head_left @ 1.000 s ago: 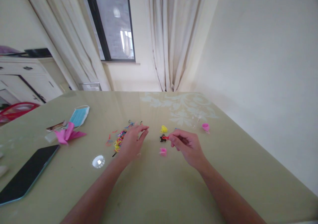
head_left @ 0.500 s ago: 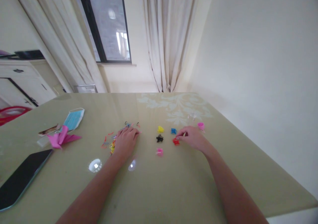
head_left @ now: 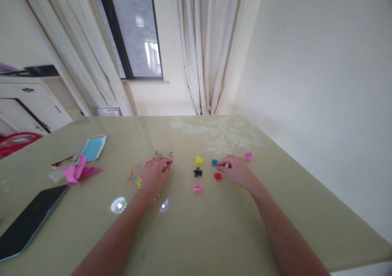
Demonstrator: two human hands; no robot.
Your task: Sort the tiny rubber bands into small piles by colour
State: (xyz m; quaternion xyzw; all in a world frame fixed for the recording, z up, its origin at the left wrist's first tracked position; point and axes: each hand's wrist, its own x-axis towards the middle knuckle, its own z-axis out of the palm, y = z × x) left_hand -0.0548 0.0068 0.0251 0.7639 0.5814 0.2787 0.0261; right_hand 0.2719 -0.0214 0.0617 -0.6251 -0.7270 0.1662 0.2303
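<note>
My left hand rests over a mixed pile of small coloured rubber bands, hiding most of it. Its fingers are bent together, and what they hold is hidden. Beside the blue rubber bands is my right hand, thumb and forefinger drawn close at the pile's edge. Anything between those fingertips is too small to make out. Red rubber bands lie just below that hand. Between the hands sit separate little heaps: yellow bands, black bands and pink bands.
A small pink cup stands right of my right hand, near a clear piece. At the left lie a pink folded-paper bird, a blue face mask and a dark phone. The table meets a wall at right.
My right hand has shifted slightly away from me, from the red bands to the blue ones. The left hand stays over the mixed pile, and the view has tilted slightly.
</note>
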